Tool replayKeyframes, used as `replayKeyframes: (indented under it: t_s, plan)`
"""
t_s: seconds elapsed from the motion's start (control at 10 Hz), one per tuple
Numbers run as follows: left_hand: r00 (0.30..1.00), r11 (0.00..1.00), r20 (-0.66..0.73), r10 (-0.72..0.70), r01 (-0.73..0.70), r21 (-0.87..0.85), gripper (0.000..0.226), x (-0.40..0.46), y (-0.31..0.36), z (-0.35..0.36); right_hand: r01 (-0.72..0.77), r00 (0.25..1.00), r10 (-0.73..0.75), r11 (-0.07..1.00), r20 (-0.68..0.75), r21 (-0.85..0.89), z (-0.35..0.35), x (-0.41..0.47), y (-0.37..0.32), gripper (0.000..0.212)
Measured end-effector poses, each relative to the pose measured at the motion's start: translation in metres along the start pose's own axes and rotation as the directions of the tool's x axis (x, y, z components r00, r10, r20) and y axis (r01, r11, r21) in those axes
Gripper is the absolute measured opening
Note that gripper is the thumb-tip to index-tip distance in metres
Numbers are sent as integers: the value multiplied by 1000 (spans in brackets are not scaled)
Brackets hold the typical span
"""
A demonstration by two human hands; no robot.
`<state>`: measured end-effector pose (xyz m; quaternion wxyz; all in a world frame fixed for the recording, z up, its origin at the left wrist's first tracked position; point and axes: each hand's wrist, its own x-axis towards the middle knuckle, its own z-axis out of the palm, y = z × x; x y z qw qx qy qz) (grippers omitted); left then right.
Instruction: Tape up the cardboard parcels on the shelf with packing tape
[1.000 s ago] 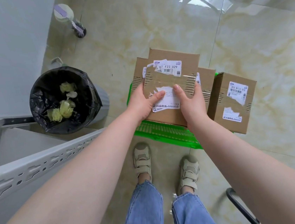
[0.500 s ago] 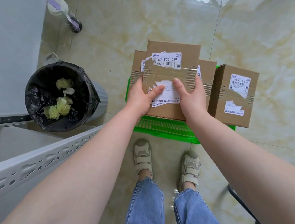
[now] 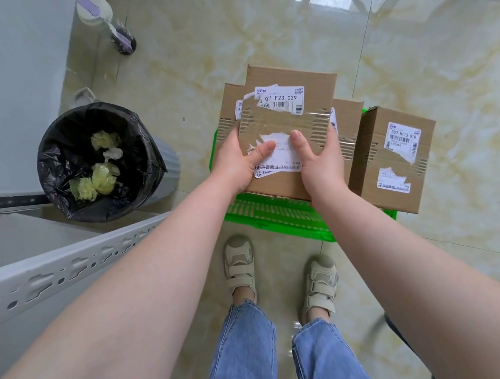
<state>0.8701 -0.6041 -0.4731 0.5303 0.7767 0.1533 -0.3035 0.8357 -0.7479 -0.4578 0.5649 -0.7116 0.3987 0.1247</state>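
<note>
A cardboard parcel with torn white labels and a strip of clear tape across its top is held over a green plastic crate. My left hand grips its left edge, thumb lying on the label. My right hand grips its right side, thumb pressed on the tape. Beneath it, two more parcels show: one at the left and one at the right. Another labelled parcel stands at the crate's right end. No tape roll is in view.
A grey bin with a black liner and crumpled yellow tape stands on the left. A grey perforated shelf rail crosses the lower left. A bottle stands on the tiled floor by the wall. My feet are just before the crate.
The parcel and both hands stay in the same grip. The view has shifted slightly, and the parcel sits a little lower and closer to me.
</note>
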Motion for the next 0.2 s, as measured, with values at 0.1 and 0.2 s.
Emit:
replayKeyframes:
  t_s: [0.1,0.2]
  plan:
    - [1000,998,-15,14,-13,54,90,2,-3,-1,15,1000,-15,1000,17,-13,-1,0,1,82]
    - [997,994,-80,14,-5,113,111,0,2,-2,18,1000,-18,1000,16,13,-3,2,3,82]
